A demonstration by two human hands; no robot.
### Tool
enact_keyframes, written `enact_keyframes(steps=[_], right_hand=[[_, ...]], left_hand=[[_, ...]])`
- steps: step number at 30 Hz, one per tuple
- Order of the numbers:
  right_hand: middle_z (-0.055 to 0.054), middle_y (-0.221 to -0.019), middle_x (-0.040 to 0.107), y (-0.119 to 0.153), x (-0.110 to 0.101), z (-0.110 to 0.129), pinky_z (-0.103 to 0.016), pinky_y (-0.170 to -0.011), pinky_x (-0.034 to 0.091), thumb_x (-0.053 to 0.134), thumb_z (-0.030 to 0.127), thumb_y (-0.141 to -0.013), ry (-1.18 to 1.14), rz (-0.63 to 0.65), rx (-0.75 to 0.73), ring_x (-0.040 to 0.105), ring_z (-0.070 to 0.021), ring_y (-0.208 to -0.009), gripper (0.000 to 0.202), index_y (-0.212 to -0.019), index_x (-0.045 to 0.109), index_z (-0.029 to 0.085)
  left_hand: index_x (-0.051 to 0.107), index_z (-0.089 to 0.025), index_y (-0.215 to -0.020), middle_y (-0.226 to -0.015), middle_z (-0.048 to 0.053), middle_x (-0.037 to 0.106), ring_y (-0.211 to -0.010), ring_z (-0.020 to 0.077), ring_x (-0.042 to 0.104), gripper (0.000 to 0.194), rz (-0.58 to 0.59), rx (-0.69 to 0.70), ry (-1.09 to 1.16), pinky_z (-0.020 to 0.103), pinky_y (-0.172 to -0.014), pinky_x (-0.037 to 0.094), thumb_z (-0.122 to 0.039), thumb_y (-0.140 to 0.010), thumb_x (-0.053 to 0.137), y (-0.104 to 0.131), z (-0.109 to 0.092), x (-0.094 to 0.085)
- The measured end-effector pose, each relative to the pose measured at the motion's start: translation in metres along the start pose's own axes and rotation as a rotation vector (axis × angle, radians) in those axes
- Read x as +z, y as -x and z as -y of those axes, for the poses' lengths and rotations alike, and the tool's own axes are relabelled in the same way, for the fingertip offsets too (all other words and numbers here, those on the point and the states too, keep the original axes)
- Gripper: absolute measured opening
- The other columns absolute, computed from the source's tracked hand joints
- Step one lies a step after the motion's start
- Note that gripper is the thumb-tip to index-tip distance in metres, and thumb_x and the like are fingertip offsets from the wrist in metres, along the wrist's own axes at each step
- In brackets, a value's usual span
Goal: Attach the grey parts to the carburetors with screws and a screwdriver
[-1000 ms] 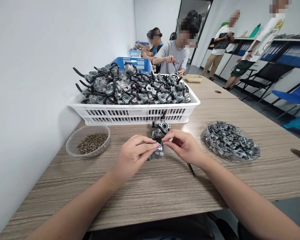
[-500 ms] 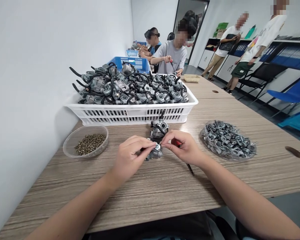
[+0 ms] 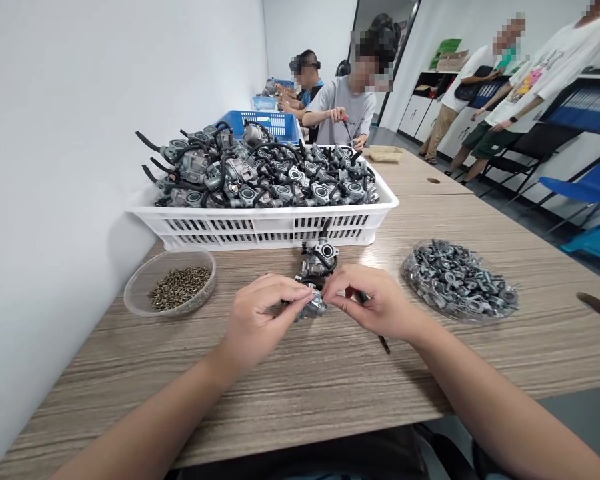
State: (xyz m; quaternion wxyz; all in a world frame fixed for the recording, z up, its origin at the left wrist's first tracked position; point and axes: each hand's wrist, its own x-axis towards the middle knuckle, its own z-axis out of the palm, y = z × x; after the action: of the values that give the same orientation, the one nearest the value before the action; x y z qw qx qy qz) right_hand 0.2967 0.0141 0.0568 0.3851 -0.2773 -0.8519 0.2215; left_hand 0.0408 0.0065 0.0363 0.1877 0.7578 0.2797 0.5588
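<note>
A small metal carburetor (image 3: pixel 317 307) lies on the table between my hands. From the left, the thumb and forefinger of my left hand (image 3: pixel 263 317) pinch at its top; whatever is between the fingertips is too small to make out. My right hand (image 3: pixel 373 300) is closed in a pinch at the carburetor's right side, its fingertips hiding any small part there. Just behind stands a second carburetor (image 3: pixel 326 251) with a black hose. Beneath the right hand lies a screwdriver (image 3: pixel 384 344), mostly covered, its dark shaft showing.
A white basket (image 3: pixel 270 227) heaped with carburetors stands behind. Left is a clear bowl (image 3: pixel 130 293) of brass-coloured screws (image 3: pixel 181 288); right, a clear dish (image 3: pixel 420 297) of small grey metal parts (image 3: pixel 460 277). A co-worker (image 3: pixel 345 110) sits beyond with a red-handled screwdriver. Two people stand at right.
Both hands stay pinched at the carburetor, with only slight finger shifts. The right hand now covers the screwdriver's red handle. At back right, the standing people have moved.
</note>
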Motion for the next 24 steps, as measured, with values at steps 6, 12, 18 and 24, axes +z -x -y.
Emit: enact_keyframes(steps=[6, 12, 18, 24], right_hand=[[-0.006, -0.124, 0.083, 0.000, 0.001, -0.001, -0.032, -0.078, 0.062, 0.078, 0.021, -0.106, -0.002, -0.006, -0.016, 0.075, -0.0200, -0.107, 0.021, -0.126, 0.078, 0.027], [-0.002, -0.107, 0.085, 0.003, 0.009, -0.009, -0.028, -0.072, 0.061, 0.082, 0.017, -0.103, -0.150, -0.086, -0.036, 0.077, -0.0152, -0.091, 0.018, -0.118, 0.081, 0.026], [-0.003, -0.103, 0.085, 0.004, 0.014, -0.004, -0.034, -0.086, 0.064, 0.076, 0.009, -0.105, -0.068, -0.131, -0.100, 0.079, -0.0178, -0.097, 0.021, -0.116, 0.082, 0.026], [-0.002, -0.105, 0.084, 0.005, 0.014, -0.005, -0.034, -0.087, 0.062, 0.074, 0.007, -0.105, 0.021, -0.194, -0.104, 0.078, -0.0170, -0.096, 0.023, -0.116, 0.079, 0.026]], left_hand=[[0.090, -0.024, -0.095, -0.098, 0.003, 0.089, -0.090, 0.0162, 0.083, 0.012, -0.055, -0.253, 0.128, 0.028, -0.086, 0.068, -0.012, -0.093, 0.089, 0.002, -0.003, 0.000], [0.092, -0.024, -0.093, -0.096, 0.004, 0.089, -0.089, 0.0182, 0.084, 0.006, -0.103, -0.429, 0.347, 0.028, -0.082, 0.068, -0.019, -0.091, 0.092, 0.006, 0.000, 0.004], [0.093, -0.024, -0.095, -0.098, 0.005, 0.090, -0.092, 0.0188, 0.084, 0.006, -0.124, -0.427, 0.374, 0.028, -0.086, 0.069, -0.020, -0.090, 0.093, 0.006, 0.004, 0.006], [0.091, -0.028, -0.119, -0.095, 0.004, 0.084, -0.084, 0.0148, 0.077, 0.023, -0.009, -0.204, 0.115, 0.026, -0.075, 0.061, -0.016, -0.102, 0.082, 0.000, 0.009, -0.012]])
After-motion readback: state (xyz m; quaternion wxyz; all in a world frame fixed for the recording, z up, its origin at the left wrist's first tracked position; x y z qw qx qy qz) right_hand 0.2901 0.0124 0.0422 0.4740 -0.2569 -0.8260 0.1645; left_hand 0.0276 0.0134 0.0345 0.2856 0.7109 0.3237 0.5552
